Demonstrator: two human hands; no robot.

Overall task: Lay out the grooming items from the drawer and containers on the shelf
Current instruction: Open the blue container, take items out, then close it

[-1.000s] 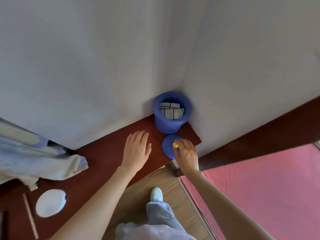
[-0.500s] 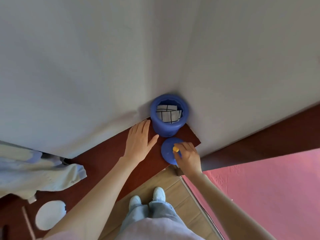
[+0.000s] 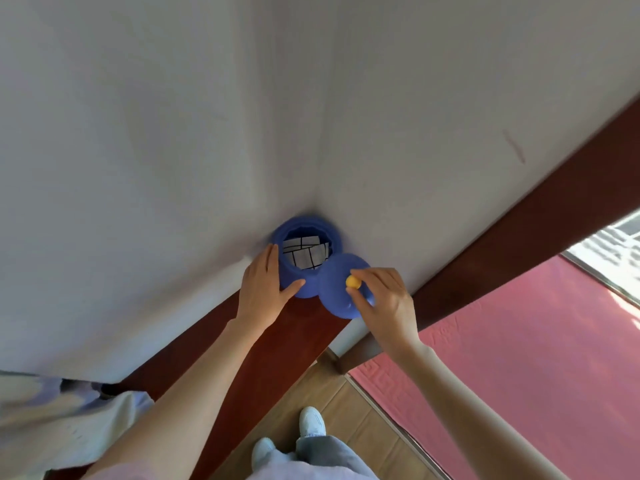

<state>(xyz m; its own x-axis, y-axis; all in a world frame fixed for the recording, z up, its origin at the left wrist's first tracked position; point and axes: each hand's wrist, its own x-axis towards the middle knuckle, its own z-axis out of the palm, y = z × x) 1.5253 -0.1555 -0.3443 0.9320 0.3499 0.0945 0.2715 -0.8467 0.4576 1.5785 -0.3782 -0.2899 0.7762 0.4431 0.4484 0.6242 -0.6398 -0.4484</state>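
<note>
A round blue jar (image 3: 300, 285) stands in the wall corner at the right end of a dark red-brown shelf (image 3: 277, 337). Its mouth is uncovered, and white sheets with black grid lines (image 3: 304, 254) show inside. My left hand (image 3: 265, 284) cups the jar's left side, thumb across its front. My right hand (image 3: 386, 299) pinches the small yellow knob (image 3: 352, 282) of the blue lid (image 3: 337, 289), which hangs tilted in the air just right of the jar's mouth.
Pale crumpled cloth (image 3: 59, 424) lies at the shelf's left end. White walls meet right behind the jar. A dark wooden beam (image 3: 519, 216) runs up to the right. Below are wood flooring (image 3: 332, 400), my shoes and a pink mat (image 3: 519, 341).
My right hand has lifted the lid off the shelf and raised it beside the jar's mouth. My left hand has slid from flat on the shelf onto the jar's side.
</note>
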